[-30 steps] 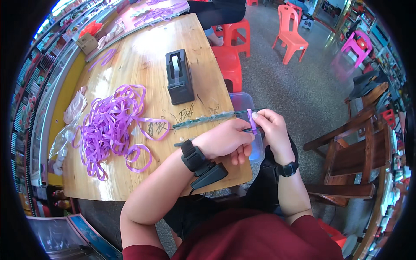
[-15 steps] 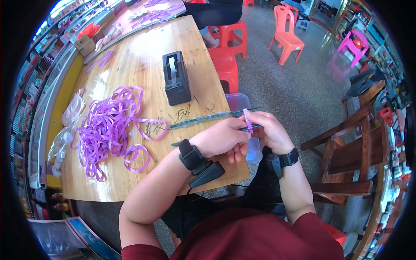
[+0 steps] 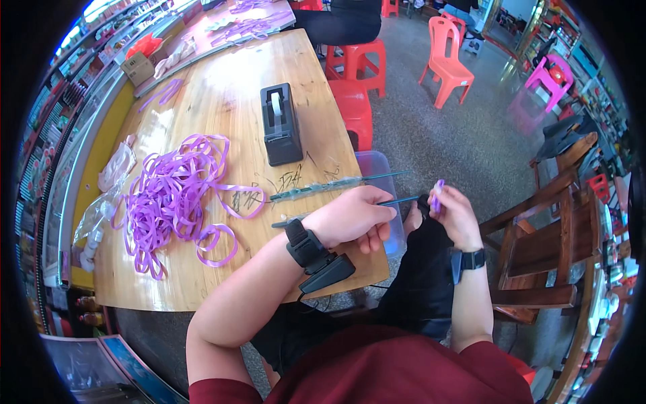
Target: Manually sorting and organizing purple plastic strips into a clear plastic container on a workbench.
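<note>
My left hand (image 3: 355, 217) is closed round a thin dark green stick (image 3: 406, 200) at the table's right edge. The stick's bare tip pokes out past my fingers. Off to the right, my right hand (image 3: 459, 217) pinches a short purple ribbon loop (image 3: 437, 195), apart from the stick. Just beyond my left hand lies a second thin green rod (image 3: 316, 188), partly covered in something clear, its end reaching over the table edge. A large tangled heap of purple ribbon (image 3: 168, 195) sits to the left on the wooden table (image 3: 202, 101).
A black tape dispenser (image 3: 281, 124) stands mid-table. Below the right edge is a clear plastic bin (image 3: 378, 165). Red stools (image 3: 353, 111) line the far right side, where another person sits. A wooden chair (image 3: 545, 242) stands at right, a plastic bag (image 3: 97, 212) at left.
My right hand has moved right, away from the stick, taking the purple ribbon loop with it. The stick's tip now shows bare. My left hand has stayed nearly in place.
</note>
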Tool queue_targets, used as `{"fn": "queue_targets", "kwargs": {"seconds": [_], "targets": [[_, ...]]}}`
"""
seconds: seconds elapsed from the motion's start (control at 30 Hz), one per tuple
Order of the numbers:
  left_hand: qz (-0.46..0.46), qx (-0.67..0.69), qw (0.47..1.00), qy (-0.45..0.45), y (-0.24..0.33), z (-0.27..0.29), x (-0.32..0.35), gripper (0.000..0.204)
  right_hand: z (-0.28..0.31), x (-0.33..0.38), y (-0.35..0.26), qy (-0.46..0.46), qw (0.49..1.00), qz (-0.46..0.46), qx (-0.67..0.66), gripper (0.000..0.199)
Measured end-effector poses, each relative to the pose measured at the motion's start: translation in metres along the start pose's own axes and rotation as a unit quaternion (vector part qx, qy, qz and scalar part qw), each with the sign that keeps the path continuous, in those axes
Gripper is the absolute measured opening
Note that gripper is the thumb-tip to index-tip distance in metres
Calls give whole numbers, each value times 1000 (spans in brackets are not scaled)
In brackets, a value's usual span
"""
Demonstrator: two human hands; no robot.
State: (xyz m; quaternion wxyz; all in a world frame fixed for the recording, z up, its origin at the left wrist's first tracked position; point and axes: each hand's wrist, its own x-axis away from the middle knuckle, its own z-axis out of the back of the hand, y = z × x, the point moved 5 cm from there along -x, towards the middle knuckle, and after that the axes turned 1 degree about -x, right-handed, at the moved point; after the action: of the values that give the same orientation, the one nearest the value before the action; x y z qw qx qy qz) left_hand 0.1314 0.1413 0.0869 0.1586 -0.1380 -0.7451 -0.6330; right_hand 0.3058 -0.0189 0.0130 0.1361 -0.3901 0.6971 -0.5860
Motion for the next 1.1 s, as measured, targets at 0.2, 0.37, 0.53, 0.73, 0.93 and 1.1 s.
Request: {"fn": "queue_targets", "kwargs": {"seconds": [0.2, 0.37, 0.53, 0.73, 0.93, 1.1], "targets": [[-13, -30, 999, 17, 5, -4, 6, 49, -17, 6, 42, -50, 988, -32, 141, 30], [-68, -46, 995, 62, 7, -6, 7, 42, -32, 1, 39, -2, 970, 125, 208, 54], [-143, -174, 964, 139, 40, 0, 53, 29, -21, 28, 24, -23, 973, 86, 213, 48], [-152, -506, 767, 364, 45, 106, 123, 17, 35, 55, 17, 22, 958, 127, 256, 44], [-186, -626, 605, 455, 22, 193, 169, 19, 24, 76, 12, 10, 956, 115, 269, 42], [-43, -645, 608, 461, 17, 218, 170, 23, -18, 93, -2, -34, 943, 142, 298, 40]]}}
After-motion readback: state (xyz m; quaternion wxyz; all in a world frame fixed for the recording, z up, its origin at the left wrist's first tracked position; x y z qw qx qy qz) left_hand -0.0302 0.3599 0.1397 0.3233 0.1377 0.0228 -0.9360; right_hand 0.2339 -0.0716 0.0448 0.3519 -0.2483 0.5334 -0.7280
